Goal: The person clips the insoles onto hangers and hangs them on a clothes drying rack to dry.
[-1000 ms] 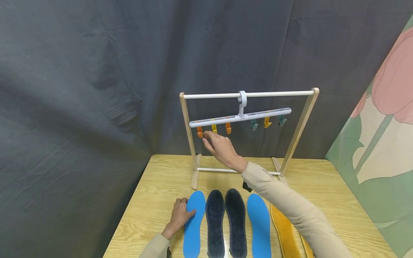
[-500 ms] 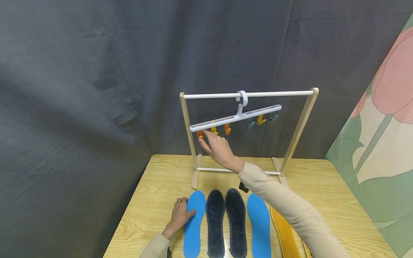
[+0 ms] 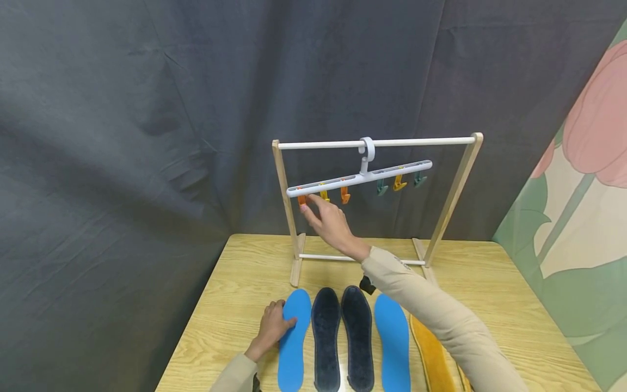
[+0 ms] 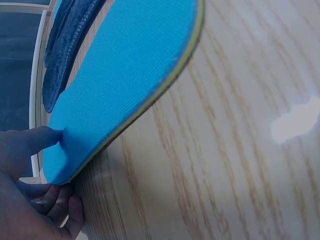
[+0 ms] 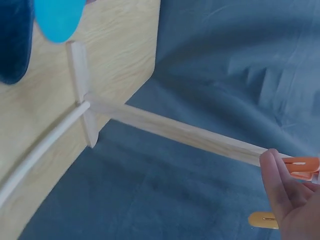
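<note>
At the lower left of the head view, my left hand [image 3: 271,328] grips the edge of a flat blue insole [image 3: 294,351] on the table. In the left wrist view its thumb presses on the blue upper face while the fingers curl at the insole's edge. My right hand [image 3: 333,223] is raised to the left end of a white clip hanger [image 3: 318,187]. Its thumb and fingertips pinch the leftmost orange clip [image 3: 301,199]. The right wrist view shows the same orange clip [image 5: 303,164] at the fingertips. The hanger tilts, left end lower.
A wooden rack [image 3: 453,201] with a white top rod [image 3: 421,142] bears the hanger. Several other yellow, orange and green clips hang along it. Two dark insoles [image 3: 326,337], another blue insole [image 3: 393,343] and yellow insoles [image 3: 433,356] lie in a row, the yellow partly behind my right sleeve.
My right hand's fingers have moved slightly left and up onto the leftmost orange clip. The hanger has swung and tilted, its left end lower. The left hand stays at the blue insole.
</note>
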Motion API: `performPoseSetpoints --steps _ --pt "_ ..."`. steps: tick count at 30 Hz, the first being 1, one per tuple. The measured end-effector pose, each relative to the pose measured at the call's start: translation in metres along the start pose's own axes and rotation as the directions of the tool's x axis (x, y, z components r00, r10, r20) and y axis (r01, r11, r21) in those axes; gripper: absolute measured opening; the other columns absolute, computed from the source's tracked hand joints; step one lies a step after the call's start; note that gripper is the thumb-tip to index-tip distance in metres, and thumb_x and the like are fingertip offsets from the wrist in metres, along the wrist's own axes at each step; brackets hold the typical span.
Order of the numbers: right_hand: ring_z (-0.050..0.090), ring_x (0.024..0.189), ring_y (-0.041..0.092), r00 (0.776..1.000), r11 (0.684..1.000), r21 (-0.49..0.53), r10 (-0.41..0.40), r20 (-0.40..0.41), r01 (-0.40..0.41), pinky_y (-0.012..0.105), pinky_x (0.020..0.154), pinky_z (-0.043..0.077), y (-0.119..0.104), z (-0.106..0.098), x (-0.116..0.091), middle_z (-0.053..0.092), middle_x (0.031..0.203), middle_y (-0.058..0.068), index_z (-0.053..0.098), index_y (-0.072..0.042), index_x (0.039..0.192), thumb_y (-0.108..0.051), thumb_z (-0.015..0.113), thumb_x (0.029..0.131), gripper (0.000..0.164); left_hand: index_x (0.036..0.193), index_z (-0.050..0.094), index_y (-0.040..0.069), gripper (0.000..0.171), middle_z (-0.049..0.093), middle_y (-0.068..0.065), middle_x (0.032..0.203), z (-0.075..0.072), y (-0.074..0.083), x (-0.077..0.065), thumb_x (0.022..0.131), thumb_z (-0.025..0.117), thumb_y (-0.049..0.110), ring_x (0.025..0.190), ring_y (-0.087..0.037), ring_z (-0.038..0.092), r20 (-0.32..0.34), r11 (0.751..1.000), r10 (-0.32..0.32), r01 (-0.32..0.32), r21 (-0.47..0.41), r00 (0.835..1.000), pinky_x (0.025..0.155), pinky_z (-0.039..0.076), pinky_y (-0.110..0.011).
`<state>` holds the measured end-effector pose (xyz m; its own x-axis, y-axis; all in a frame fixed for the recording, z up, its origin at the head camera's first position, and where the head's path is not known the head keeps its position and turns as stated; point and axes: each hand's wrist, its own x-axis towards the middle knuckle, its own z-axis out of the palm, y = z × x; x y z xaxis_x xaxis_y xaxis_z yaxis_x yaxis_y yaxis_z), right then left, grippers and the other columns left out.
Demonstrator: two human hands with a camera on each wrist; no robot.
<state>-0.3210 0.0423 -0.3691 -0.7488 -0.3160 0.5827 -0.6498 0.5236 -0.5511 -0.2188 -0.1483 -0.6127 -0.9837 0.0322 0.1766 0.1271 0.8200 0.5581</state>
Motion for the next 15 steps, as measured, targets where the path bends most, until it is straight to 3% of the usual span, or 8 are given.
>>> performPoseSetpoints --steps 2,5,8,15 --pt "0.054 0.05 0.005 0.999 0.995 0.096 0.034 0.016 -0.035 0.022 0.042 0.042 -0.0012 0.0006 0.0013 0.063 0.089 0.003 0.045 -0.009 0.127 -0.033 0.046 0.092 0.043 0.111 0.053 -0.009 0.059 0.053 -0.02 0.093 0.0001 -0.0002 -0.0001 0.07 0.074 0.029 0.084 -0.033 0.051 0.004 1.0 -0.003 0.003 0.0 1.0 0.066 0.045 -0.044" --pt "0.06 0.057 0.007 0.995 0.967 0.236 0.094 0.04 -0.1 0.023 0.045 0.048 -0.0025 0.0021 0.003 0.056 0.115 0.006 0.044 -0.008 0.128 -0.032 0.048 0.091 0.044 0.111 0.053 -0.009 0.058 0.052 -0.02 0.092 0.0007 -0.0005 -0.0003 0.071 0.073 0.028 0.084 -0.033 0.051 0.012 1.0 -0.002 0.002 0.001 1.0 0.066 0.045 -0.044" --pt "0.061 0.057 0.01 0.99 0.944 0.3 0.13 0.049 -0.139 0.025 0.045 0.049 -0.0042 0.003 0.0042 0.054 0.118 0.005 0.043 -0.01 0.128 -0.031 0.049 0.091 0.044 0.111 0.053 -0.01 0.058 0.052 -0.02 0.092 0.001 -0.0005 -0.0002 0.071 0.073 0.027 0.083 -0.032 0.052 0.018 1.0 0.005 -0.005 0.008 1.0 0.065 0.046 -0.042" --pt "0.061 0.057 0.011 0.987 0.928 0.338 0.146 0.061 -0.158 0.026 0.045 0.049 -0.0083 0.0049 0.0046 0.053 0.119 0.007 0.04 -0.012 0.132 -0.03 0.05 0.09 0.046 0.11 0.054 -0.011 0.058 0.052 -0.02 0.09 -0.0005 0.0004 0.0012 0.071 0.074 0.028 0.081 -0.03 0.052 0.019 1.0 0.003 -0.004 0.02 1.0 0.064 0.046 -0.041"
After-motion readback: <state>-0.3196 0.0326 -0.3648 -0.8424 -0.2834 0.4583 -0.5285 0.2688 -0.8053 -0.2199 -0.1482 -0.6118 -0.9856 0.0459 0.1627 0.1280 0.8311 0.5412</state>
